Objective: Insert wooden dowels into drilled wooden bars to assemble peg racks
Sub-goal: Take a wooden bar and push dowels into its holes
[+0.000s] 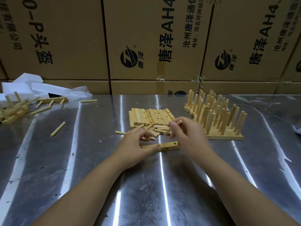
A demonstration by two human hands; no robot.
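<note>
Plainly, the pale drilled wooden bar (169, 146) lies flat at the centre of the streaked steel table (81, 160). It looks light and stiff and apt to skid on the metal, so it is best pinned by its long sides. The left hand (133, 144) holds it so, thumb along the near face and fingers arched over the far one. The right hand (189, 136) pinches a short round wooden dowel (179, 122), tilted, just above the bar; smooth and light, it may roll in the grip. Loose dowels (156, 130) lie at 12 o'clock, finished peg racks (216, 118) at 2 o'clock. The bar's left end is hidden under the left hand, and blur obscures the fingers' contact.
</note>
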